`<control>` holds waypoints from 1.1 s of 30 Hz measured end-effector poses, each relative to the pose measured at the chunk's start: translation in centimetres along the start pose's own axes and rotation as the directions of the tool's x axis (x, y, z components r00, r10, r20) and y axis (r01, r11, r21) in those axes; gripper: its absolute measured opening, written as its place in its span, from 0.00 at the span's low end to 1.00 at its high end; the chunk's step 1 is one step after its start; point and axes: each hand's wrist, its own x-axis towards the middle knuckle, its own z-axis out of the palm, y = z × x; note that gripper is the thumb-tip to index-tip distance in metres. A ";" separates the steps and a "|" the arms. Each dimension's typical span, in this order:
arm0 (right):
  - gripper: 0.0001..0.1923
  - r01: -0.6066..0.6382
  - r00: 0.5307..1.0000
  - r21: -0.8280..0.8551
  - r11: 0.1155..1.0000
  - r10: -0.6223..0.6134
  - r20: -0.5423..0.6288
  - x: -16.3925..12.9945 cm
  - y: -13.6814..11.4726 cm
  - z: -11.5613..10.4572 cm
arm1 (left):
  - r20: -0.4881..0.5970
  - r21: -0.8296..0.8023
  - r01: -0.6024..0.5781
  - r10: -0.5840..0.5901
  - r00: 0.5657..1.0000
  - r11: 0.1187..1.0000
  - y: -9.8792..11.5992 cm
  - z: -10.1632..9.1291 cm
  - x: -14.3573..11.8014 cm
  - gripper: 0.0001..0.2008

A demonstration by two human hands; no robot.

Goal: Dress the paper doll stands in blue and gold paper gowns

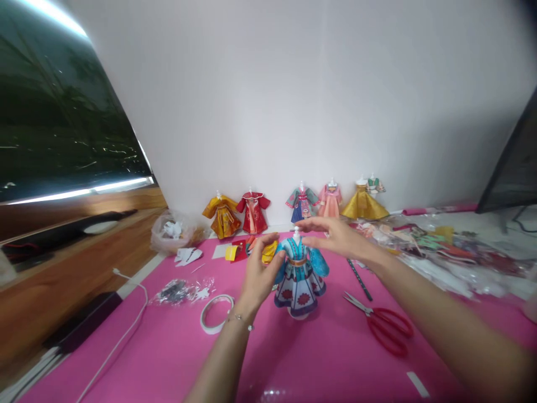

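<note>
A small doll dress (298, 280) stands upright on a white stand in front of me. It has a turquoise top with puffy sleeves, a brown waistband and a white skirt with dark red motifs and a blue hem. My left hand (262, 271) is at its left sleeve, thumb and fingers apart; whether it touches the cloth I cannot tell. Above the other shoulder, my right hand (333, 238) hovers by the stand's white neck knob (297, 234), its fingers stretched out and spread. Neither hand appears to hold anything.
Along the wall stand several doll dresses, including a red one (253, 212) and a gold one (364, 202). Red-handled scissors (388, 330), a dark pencil (359, 280) and a tape roll (203, 316) lie on the pink mat (168, 358). Plastic-wrapped pieces (444, 252) pile at right.
</note>
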 end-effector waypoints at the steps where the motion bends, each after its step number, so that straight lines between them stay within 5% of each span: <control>1: 0.29 -0.004 1.000 0.074 0.997 0.003 0.019 -0.6 0.7 0.3 | 0.040 -0.032 0.020 -0.018 0.999 0.999 -0.2 0.0 0.3 0.18; 5: 0.45 -0.066 0.998 0.237 0.969 0.062 0.025 -2.4 2.8 2.3 | 0.114 -0.038 0.065 -0.060 0.992 0.997 -0.8 0.0 0.9 0.20; 15: 0.27 -0.095 0.993 0.380 0.920 0.115 -0.031 -1.4 2.8 3.4 | 0.132 0.035 0.072 -0.076 0.988 0.997 -0.1 0.7 1.9 0.20; 23: 0.30 -0.086 0.994 0.430 0.899 0.105 -0.021 -1.4 3.6 3.4 | 0.197 0.074 0.074 -0.087 0.977 0.995 0.3 0.9 2.5 0.21; 28: 0.46 -0.105 0.991 0.323 0.941 0.125 -0.041 -2.4 4.2 4.7 | 0.245 0.097 0.069 -0.091 0.965 0.993 0.9 0.7 3.1 0.19; 33: 0.45 -0.095 0.985 0.186 0.978 0.119 -0.122 -2.5 4.7 6.2 | 0.297 0.066 0.087 -0.103 0.949 0.994 1.2 0.9 3.5 0.15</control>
